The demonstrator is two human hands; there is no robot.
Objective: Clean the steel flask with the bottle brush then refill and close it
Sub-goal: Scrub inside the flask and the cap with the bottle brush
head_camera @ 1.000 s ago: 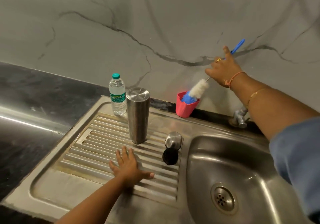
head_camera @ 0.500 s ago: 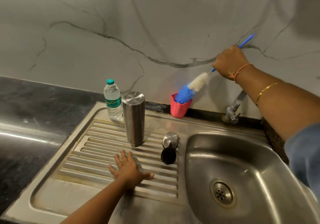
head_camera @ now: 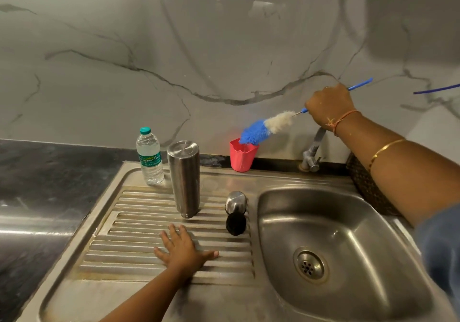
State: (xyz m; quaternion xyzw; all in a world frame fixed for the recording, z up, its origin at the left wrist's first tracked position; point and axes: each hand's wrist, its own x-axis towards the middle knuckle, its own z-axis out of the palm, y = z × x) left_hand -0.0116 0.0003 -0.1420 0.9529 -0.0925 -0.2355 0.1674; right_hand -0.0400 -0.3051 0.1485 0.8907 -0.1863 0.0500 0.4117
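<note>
The steel flask point(head_camera: 184, 178) stands upside down on the ribbed drainboard point(head_camera: 139, 252). Its steel-and-black cap point(head_camera: 236, 213) lies on its side to the right, near the basin. My right hand point(head_camera: 329, 105) grips the blue handle of the bottle brush point(head_camera: 265, 129), whose blue-and-white bristle head hangs tilted with its tip just above the rim of a red cup point(head_camera: 242, 157) at the wall. My left hand point(head_camera: 183, 248) rests flat on the drainboard in front of the flask, fingers spread, holding nothing.
A small plastic water bottle point(head_camera: 149, 156) with a green cap stands left of the flask. The sink basin point(head_camera: 336, 247) with its drain lies to the right, a steel tap point(head_camera: 311, 155) behind it. Dark countertop point(head_camera: 49, 185) extends left. A woven object sits at the right edge.
My right hand has drawn the brush up and to the right, so its bristle head has come out of the red cup. My left hand stayed flat on the drainboard.
</note>
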